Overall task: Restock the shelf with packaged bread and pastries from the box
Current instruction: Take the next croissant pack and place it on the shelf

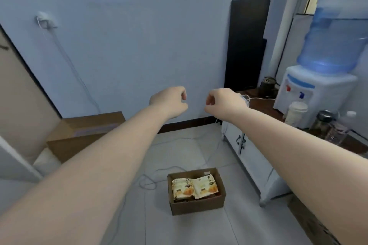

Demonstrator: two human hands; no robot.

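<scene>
A small open cardboard box [196, 206] stands on the tiled floor below my arms. Two yellow-and-white bread packets [194, 187] lie side by side on top of its contents. Both my arms stretch forward at about chest height, well above the box. My left hand [171, 102] and my right hand [224, 102] hang with fingers loosely curled downward, a short gap between them, and hold nothing. No shelf is in view.
A white low cabinet [251, 157] runs along the right, carrying a water dispenser [318, 85], a cup and jars. Larger cardboard boxes [83, 135] sit at the left by the wall. White cables [151, 181] trail over the floor near the small box.
</scene>
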